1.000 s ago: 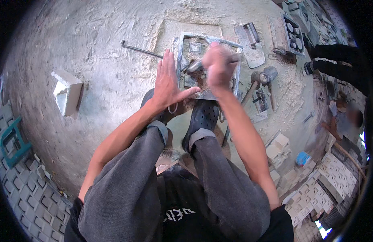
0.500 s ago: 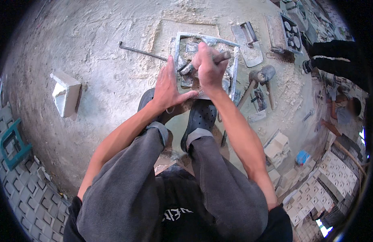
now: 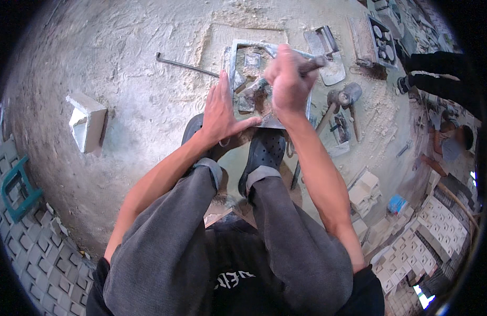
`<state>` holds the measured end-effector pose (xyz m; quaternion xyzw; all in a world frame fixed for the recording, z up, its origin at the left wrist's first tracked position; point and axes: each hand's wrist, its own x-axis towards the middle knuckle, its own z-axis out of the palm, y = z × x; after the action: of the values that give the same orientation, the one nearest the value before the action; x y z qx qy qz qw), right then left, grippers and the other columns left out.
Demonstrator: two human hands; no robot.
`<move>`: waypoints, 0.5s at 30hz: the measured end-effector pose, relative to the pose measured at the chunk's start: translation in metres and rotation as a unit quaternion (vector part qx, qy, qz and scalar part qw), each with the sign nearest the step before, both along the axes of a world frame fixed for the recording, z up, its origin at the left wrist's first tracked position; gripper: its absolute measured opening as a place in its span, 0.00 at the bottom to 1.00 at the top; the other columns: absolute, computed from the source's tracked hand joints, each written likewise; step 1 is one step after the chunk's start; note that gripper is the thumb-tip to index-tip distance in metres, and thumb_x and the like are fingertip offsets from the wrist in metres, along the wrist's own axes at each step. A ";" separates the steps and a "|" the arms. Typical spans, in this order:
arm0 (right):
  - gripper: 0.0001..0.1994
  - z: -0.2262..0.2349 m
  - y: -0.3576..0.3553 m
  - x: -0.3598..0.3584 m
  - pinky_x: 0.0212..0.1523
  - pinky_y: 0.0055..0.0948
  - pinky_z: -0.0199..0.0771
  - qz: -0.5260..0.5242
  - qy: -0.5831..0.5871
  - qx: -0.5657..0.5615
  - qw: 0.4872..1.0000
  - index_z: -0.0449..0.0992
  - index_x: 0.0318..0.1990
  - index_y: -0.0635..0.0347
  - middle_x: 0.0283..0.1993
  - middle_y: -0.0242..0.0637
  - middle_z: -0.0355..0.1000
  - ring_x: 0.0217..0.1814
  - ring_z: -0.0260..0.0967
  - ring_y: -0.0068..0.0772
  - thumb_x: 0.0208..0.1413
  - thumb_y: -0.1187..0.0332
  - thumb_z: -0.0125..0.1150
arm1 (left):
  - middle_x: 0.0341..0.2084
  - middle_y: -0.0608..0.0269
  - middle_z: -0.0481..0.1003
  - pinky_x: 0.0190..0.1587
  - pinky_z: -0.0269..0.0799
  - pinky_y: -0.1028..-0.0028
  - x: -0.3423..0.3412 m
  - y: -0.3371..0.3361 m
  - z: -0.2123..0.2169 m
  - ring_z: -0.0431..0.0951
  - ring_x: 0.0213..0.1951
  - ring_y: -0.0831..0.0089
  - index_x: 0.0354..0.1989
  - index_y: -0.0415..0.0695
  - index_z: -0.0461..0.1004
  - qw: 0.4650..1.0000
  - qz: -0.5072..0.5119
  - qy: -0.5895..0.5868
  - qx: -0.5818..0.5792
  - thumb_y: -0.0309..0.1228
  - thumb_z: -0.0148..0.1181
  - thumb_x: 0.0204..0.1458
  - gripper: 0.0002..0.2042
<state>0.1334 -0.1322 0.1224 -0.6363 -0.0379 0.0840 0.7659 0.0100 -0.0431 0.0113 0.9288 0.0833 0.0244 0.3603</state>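
Observation:
A square metal frame [image 3: 234, 63] lies on the dusty floor just beyond my feet, with dark blocks and loose pale powder inside it. My left hand [image 3: 220, 113] rests along its near left corner, fingers stretched out and thumb along the near edge. Over the frame's right part, my right hand [image 3: 291, 84] is closed around a wooden-handled tool [image 3: 313, 65]. The handle's butt sticks out to the right of the fist. Motion blurs this hand, and the tool's working end is mostly hidden. Beside my left fingers lies a thin bent metal rod [image 3: 183, 67].
Right of the frame lie a steel trowel [image 3: 333, 71], a mallet [image 3: 350, 95] and a box of round pieces [image 3: 383, 45]. A pale cast block [image 3: 88, 124] sits at left. A teal plastic piece [image 3: 19, 189] lies on stacked tiles. Another person [image 3: 449, 139] crouches at far right.
My right hand has moved right and slightly away from the frame's middle with the tool, uncovering more of the inside. My left hand stays at the frame's corner.

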 end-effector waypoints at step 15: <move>0.21 0.013 -0.004 0.005 0.18 0.25 0.52 0.067 0.004 0.030 0.997 0.63 0.14 0.59 0.13 0.24 0.59 0.17 0.54 0.14 0.59 0.64 0.56 | 0.66 0.28 0.42 0.67 0.44 0.53 0.002 -0.002 0.000 0.50 0.67 0.40 0.66 0.22 0.28 1.000 0.005 -0.026 0.006 0.69 0.64 0.31 0.71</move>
<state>0.1381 -0.1364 0.1352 -0.6087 -0.0796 0.1361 0.7775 0.0123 -0.0452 0.0114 0.9296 0.0785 0.0505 0.3566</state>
